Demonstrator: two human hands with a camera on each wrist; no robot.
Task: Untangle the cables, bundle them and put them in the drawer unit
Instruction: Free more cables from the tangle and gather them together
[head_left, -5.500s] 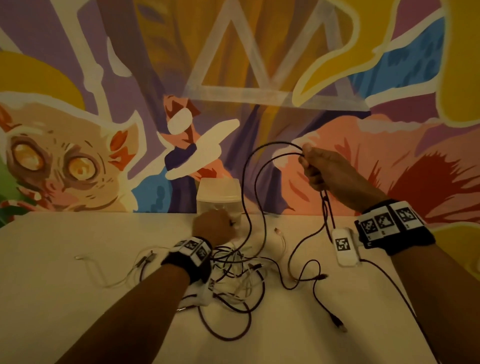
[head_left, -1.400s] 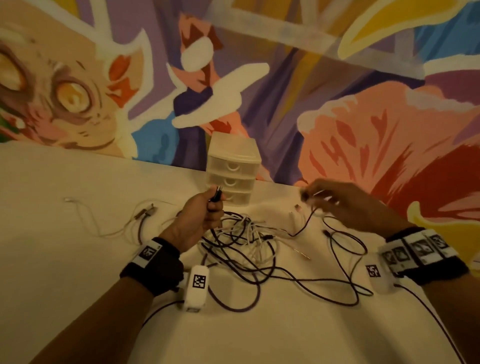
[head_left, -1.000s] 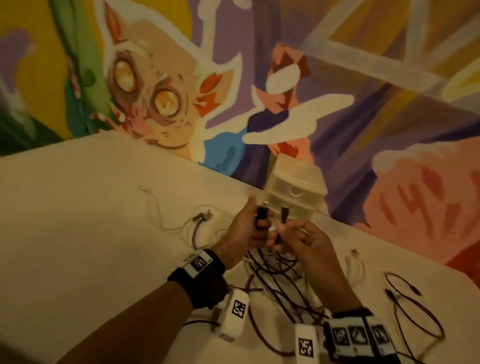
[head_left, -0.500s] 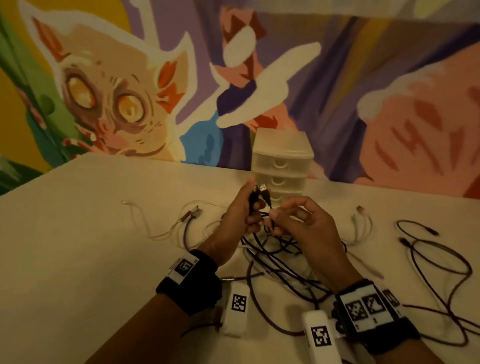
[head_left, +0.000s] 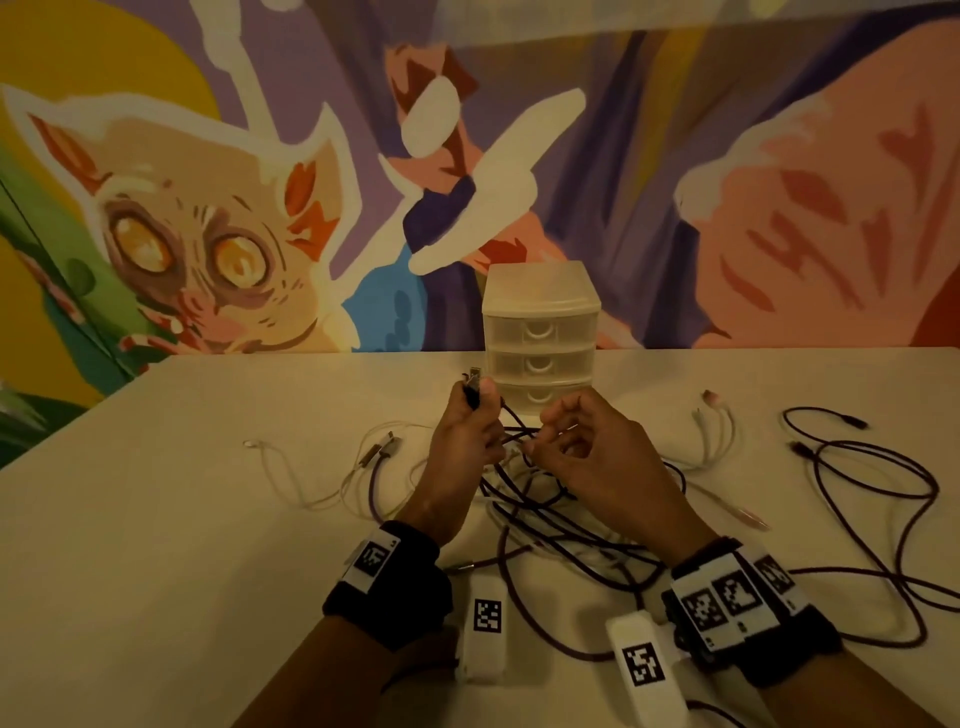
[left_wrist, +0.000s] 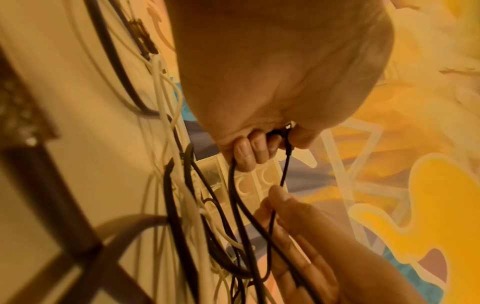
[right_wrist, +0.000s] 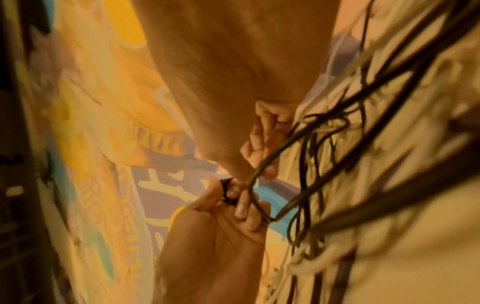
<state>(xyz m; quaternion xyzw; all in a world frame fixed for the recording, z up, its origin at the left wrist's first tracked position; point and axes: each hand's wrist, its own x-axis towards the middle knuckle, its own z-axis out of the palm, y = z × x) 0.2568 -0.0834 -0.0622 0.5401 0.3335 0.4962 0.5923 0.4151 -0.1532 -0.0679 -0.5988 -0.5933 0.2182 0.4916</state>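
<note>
Pinching a black cable (head_left: 514, 423) by its plug, the left hand (head_left: 464, 441) lifts that end clear of the tangle (head_left: 540, 499) on the table (head_left: 156, 519), likely to trace it; the right hand (head_left: 597, 457) curls loosely round the strand below. Behind stands the drawer unit (head_left: 540, 338), drawers closed, contents unreadable. Left wrist view: thumb and fingers (left_wrist: 249, 150) clamp the plug. Right wrist view: right fingers (right_wrist: 262, 144) hook the cable.
</note>
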